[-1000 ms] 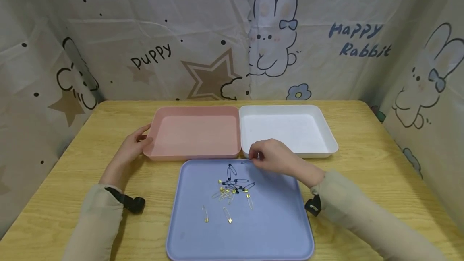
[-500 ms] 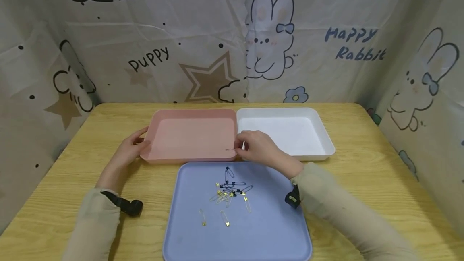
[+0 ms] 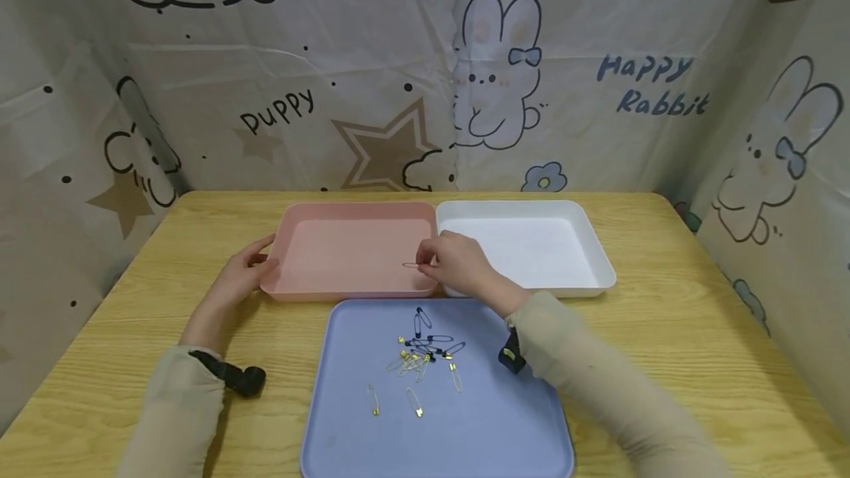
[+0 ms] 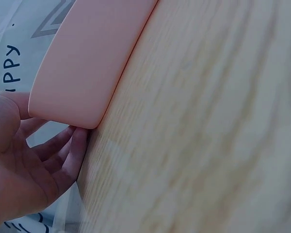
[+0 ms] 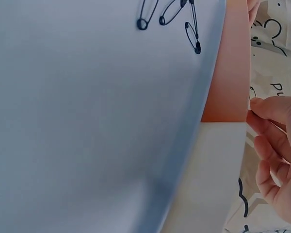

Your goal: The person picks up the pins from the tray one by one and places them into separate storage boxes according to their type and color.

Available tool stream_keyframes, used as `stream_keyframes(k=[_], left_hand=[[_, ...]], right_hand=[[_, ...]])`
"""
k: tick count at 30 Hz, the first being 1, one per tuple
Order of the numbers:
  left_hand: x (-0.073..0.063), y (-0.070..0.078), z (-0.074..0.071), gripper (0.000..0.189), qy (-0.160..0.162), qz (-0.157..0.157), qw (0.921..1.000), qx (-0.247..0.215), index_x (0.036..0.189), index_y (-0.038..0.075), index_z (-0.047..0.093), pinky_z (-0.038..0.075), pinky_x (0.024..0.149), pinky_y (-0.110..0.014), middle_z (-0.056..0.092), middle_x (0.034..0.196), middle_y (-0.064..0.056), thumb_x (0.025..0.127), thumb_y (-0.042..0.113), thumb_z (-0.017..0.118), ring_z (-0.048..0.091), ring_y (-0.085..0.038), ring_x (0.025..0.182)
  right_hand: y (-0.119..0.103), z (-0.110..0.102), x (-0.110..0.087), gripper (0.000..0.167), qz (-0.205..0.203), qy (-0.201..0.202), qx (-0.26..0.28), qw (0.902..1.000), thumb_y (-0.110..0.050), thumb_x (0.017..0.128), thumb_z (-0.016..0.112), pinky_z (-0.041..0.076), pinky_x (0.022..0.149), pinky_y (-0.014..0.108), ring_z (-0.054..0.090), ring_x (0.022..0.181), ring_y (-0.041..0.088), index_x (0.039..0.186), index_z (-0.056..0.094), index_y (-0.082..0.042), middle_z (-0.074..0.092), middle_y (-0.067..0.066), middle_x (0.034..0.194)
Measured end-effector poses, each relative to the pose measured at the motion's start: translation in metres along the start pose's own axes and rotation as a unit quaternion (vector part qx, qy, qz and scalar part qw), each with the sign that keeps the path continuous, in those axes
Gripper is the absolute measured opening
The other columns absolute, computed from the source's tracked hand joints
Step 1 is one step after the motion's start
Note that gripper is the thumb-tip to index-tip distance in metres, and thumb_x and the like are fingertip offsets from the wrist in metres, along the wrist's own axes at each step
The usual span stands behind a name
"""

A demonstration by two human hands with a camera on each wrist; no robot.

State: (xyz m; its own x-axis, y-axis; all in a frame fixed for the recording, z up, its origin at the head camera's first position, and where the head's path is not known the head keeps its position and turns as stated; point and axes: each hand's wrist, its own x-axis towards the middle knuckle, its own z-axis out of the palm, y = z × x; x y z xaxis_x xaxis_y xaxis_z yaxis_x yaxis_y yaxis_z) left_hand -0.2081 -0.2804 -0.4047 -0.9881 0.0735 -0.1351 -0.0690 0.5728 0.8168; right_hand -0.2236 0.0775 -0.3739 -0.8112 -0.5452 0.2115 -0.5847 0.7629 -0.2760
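Between thumb and fingertips my right hand (image 3: 460, 264) pinches a thin safety pin (image 3: 409, 265), which points left over the right part of the pink tray (image 3: 345, 246). In the right wrist view a small bit of the pin (image 5: 252, 91) shows above the thumb. My left hand (image 3: 234, 282) holds the pink tray's left end; the left wrist view has the thumb at the rim and the fingers (image 4: 77, 150) against the outer wall. Several black safety pins (image 3: 440, 338) and gold safety pins (image 3: 415, 402) lie on the blue tray (image 3: 498, 411), most in a loose pile.
A white tray (image 3: 531, 246) stands against the pink tray's right side, partly behind my right hand. The blue tray lies close in front of both. All rest on a wooden table (image 3: 671, 316), with a printed curtain (image 3: 372, 43) behind and at the sides.
My right hand has moved left from the white tray's front left corner to over the pink tray, carrying the safety pin. My left hand stays at the pink tray.
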Motion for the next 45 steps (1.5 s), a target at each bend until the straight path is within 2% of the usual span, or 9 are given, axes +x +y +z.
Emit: stream_keyframes(k=[8,14,18,23,28,36,45], left_hand=[[0.001,-0.002,0.000,0.057,-0.004,-0.001,1.0000,-0.003,0.146,0.010,0.018,0.045,0.069,-0.019,0.038,0.127,-0.031,0.096,0.025,0.043,0.046,-0.033,0.104],[0.000,-0.003,0.000,0.058,-0.004,-0.011,0.9999,-0.003,0.146,0.011,0.017,0.044,0.070,-0.019,0.036,0.129,-0.030,0.096,0.027,0.043,0.045,-0.032,0.106],[0.000,-0.003,0.001,0.058,-0.003,-0.004,1.0000,0.000,0.146,0.010,0.017,0.044,0.069,-0.019,0.037,0.128,-0.031,0.096,0.026,0.043,0.045,-0.032,0.104],[0.000,-0.002,0.004,0.058,-0.004,0.005,1.0000,-0.006,0.145,0.008,0.018,0.045,0.068,-0.019,0.039,0.127,-0.031,0.096,0.024,0.044,0.048,-0.031,0.101],[0.000,-0.002,0.004,0.058,-0.004,-0.002,1.0000,-0.008,0.146,0.009,0.017,0.044,0.069,-0.019,0.038,0.127,-0.031,0.096,0.024,0.043,0.047,-0.032,0.103],[0.000,-0.001,0.001,0.058,0.002,-0.004,0.9999,-0.010,0.145,0.010,0.018,0.044,0.069,-0.019,0.040,0.125,-0.030,0.096,0.024,0.044,0.049,-0.025,0.097],[0.001,-0.003,0.002,0.057,0.001,-0.024,0.9995,-0.022,0.146,0.013,0.018,0.042,0.073,-0.022,0.036,0.129,-0.028,0.096,0.025,0.042,0.045,-0.031,0.105]], right_hand=[[-0.003,0.011,0.014,0.006,0.000,-0.014,-0.033,0.9994,-0.022,0.081,0.067,0.042,0.071,0.029,0.056,0.077,0.012,0.084,0.070,-0.018,0.067,-0.007,0.082],[-0.006,0.016,0.021,0.005,-0.002,-0.016,-0.067,0.9976,-0.021,0.081,0.066,0.034,0.071,0.029,0.052,0.073,0.012,0.082,0.071,-0.020,0.067,-0.009,0.079],[-0.007,0.018,0.023,0.006,0.003,-0.019,-0.070,0.9973,-0.022,0.082,0.065,0.032,0.071,0.030,0.050,0.072,0.012,0.082,0.071,-0.020,0.067,-0.008,0.078],[-0.007,0.021,0.025,0.007,0.013,-0.023,-0.077,0.9967,-0.024,0.082,0.066,0.033,0.071,0.031,0.052,0.074,0.012,0.081,0.072,-0.020,0.067,-0.008,0.079],[-0.008,0.023,0.025,0.007,0.007,-0.032,-0.073,0.9968,-0.024,0.081,0.067,0.035,0.072,0.031,0.055,0.073,0.012,0.083,0.072,-0.020,0.068,-0.008,0.079],[-0.012,0.015,0.016,0.006,-0.026,-0.013,-0.057,0.9980,-0.022,0.079,0.069,0.037,0.069,0.030,0.055,0.070,0.009,0.083,0.072,-0.020,0.066,-0.007,0.080],[-0.015,-0.008,-0.010,0.004,-0.063,-0.002,-0.032,0.9975,-0.021,0.078,0.069,0.040,0.068,0.029,0.053,0.066,0.007,0.081,0.071,-0.019,0.063,-0.008,0.076]])
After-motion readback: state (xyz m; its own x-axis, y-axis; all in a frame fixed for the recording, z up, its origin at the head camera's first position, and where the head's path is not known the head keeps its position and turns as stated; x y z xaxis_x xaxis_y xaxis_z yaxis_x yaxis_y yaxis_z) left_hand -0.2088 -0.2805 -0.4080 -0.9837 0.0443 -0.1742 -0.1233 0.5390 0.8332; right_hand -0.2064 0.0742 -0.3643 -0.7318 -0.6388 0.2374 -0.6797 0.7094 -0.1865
